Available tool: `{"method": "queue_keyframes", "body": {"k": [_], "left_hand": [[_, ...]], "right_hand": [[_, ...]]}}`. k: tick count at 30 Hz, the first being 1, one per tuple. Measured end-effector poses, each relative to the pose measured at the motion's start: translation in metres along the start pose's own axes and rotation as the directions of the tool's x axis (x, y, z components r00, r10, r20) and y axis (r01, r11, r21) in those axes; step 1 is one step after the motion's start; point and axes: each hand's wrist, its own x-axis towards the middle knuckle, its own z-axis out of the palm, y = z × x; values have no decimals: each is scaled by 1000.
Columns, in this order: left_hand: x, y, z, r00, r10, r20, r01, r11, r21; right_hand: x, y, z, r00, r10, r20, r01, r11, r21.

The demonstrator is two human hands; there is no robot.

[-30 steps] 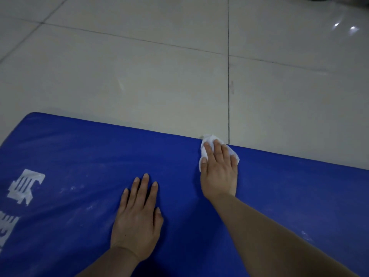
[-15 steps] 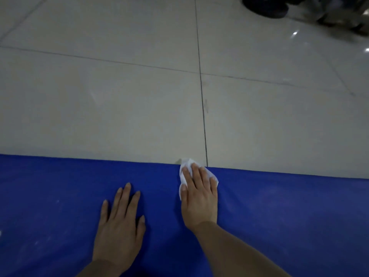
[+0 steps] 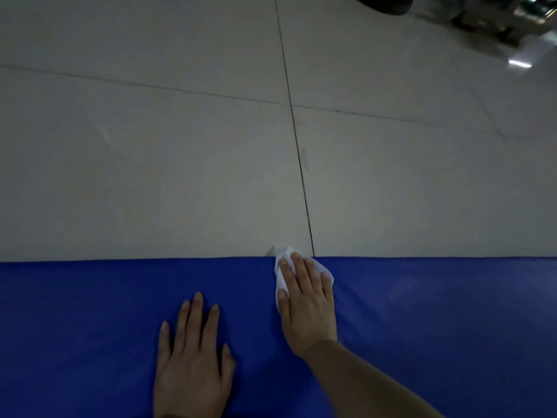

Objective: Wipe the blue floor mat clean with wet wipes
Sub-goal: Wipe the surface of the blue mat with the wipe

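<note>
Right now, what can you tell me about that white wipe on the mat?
The white wipe is a thin, soft-looking sheet, crumpled and bunched rather than flat. It lies at the far edge of the blue mat, one corner poking past the edge over the pale tiled floor. The right hand presses on it with straight fingers and covers most of it. The left hand lies flat on the mat, apart from it.
</note>
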Motion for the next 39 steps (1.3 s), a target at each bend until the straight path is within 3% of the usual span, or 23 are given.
{"method": "queue_keyframes", "body": {"k": [6, 19, 24, 27, 32, 33, 35, 37, 39], "left_hand": [[-2, -1, -5, 994, -17, 108, 11, 998, 56], [-6, -1, 1, 1000, -7, -30, 8, 998, 60], [-8, 0, 0, 999, -7, -45, 7, 1000, 3], [-15, -2, -1, 998, 16, -58, -16, 1000, -2], [-17, -4, -1, 999, 8, -43, -12, 997, -78], [-15, -4, -1, 999, 6, -43, -10, 996, -87], [-12, -4, -1, 999, -1, -39, -2, 996, -86], [-12, -3, -1, 999, -7, -45, 3, 995, -95], [-11, -3, -1, 998, -10, -55, 4, 995, -100]], "right_hand": [[-1, -1, -2, 1000, -10, 11, 10, 999, 46], [-1, 0, 0, 997, -19, 79, 15, 998, 53], [3, 5, -10, 982, -37, 184, 24, 997, 72], [-2, 1, -9, 982, 27, 188, -43, 996, 82], [-23, -28, -2, 942, 323, 87, -332, 934, 131], [-25, -38, -2, 956, 278, 94, -288, 951, 110], [-27, -59, -1, 995, 7, 104, -15, 997, 80], [-23, -68, -1, 947, -289, 141, 282, 957, 69], [-17, -60, 1, 905, -400, 148, 402, 916, 17]]}}
